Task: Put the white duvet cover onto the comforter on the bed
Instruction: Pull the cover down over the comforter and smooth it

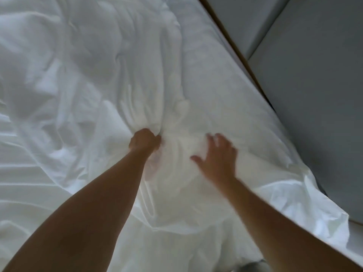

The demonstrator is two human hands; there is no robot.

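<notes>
The white duvet cover (94, 79) lies rumpled across the bed (222, 71), filling the view from 12 round to 9 o'clock. Near centre, the left grip (145, 142) is a closed fist bunching a gather of that cover. At its 3 o'clock the right grip (218, 160), motion-blurred, has its fingers spread over the fabric; contact cannot be told. Grey panels (314, 95) sit at 2 o'clock.

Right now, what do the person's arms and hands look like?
The left hand and right hand are ungloved; the left forearm and right forearm are bare to the frame's edge, with no sleeve, watch or bracelet. Rings cannot be told: the right hand is blurred.
</notes>
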